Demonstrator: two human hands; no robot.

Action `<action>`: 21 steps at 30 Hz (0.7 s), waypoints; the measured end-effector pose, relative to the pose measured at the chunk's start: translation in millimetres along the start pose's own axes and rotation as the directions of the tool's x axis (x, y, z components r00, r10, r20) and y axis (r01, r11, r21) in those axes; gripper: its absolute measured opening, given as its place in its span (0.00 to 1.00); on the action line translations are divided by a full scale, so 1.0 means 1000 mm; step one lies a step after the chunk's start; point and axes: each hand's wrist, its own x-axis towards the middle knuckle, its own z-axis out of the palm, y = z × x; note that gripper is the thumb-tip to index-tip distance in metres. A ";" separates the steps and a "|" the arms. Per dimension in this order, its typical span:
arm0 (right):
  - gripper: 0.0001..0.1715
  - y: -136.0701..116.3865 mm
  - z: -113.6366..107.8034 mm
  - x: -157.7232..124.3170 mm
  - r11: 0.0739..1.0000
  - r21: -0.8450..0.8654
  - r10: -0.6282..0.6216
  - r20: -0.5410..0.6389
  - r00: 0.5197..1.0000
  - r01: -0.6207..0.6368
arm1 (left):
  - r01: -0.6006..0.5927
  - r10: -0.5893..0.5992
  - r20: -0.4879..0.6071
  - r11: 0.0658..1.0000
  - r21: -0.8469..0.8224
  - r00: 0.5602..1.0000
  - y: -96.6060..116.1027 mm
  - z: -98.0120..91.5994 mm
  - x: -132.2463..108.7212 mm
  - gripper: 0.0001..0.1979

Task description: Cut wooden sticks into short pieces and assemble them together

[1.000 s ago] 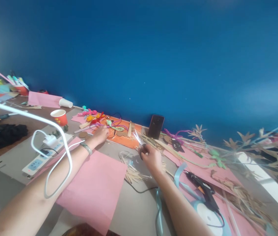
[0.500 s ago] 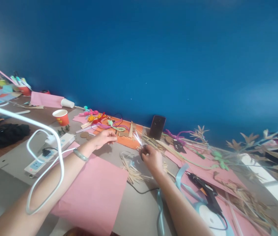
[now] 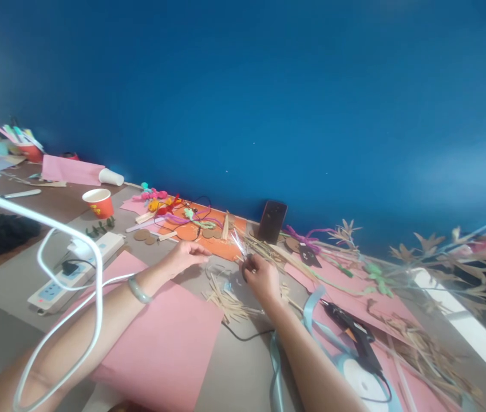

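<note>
My right hand [image 3: 262,280] is closed round the dark handles of a pair of scissors [image 3: 239,242], whose bright blades point up and away over an orange sheet [image 3: 221,247]. To its left, my left hand [image 3: 186,254] has thumb and fingers drawn together in a pinch; whatever is between them is too small to make out. Short pale straw-like strips [image 3: 228,303] lie in a loose pile on the table just below both hands. A pink sheet [image 3: 169,337] lies under my left forearm.
A white cable [image 3: 97,309] loops across my left arm near a power strip [image 3: 79,272]. A paper cup [image 3: 98,203] stands behind it. A phone [image 3: 272,222] leans on the blue wall. A glue gun [image 3: 356,335] and blue ribbon [image 3: 277,372] lie at right.
My left hand has moved slightly lower and to the right, closer to the scissors, its fingers straighter. The right hand still holds the scissors. The view has shifted a little.
</note>
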 end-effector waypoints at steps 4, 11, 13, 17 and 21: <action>0.12 0.001 0.003 -0.001 1.000 -0.010 -0.004 -0.005 1.000 0.004 | -0.069 0.074 -0.055 0.993 0.095 0.996 -0.006 -0.002 0.004 0.11; 0.12 0.001 0.006 -0.003 0.999 0.009 0.033 0.001 0.999 -0.033 | -0.084 0.100 -0.059 0.968 0.235 0.993 -0.016 -0.005 0.007 0.10; 0.11 0.001 0.006 -0.003 0.999 0.021 0.030 0.004 1.000 -0.030 | -0.143 0.174 -0.064 0.930 0.339 0.983 -0.019 -0.005 0.007 0.10; 0.11 0.001 0.007 -0.004 0.998 0.053 0.032 -0.009 0.999 -0.032 | -0.244 0.334 -0.057 0.786 0.568 0.941 -0.021 -0.004 0.004 0.10; 0.11 0.002 0.007 -0.004 0.996 0.069 0.059 -0.006 0.998 -0.058 | -0.269 0.368 -0.030 0.732 0.626 0.929 -0.018 -0.003 0.003 0.11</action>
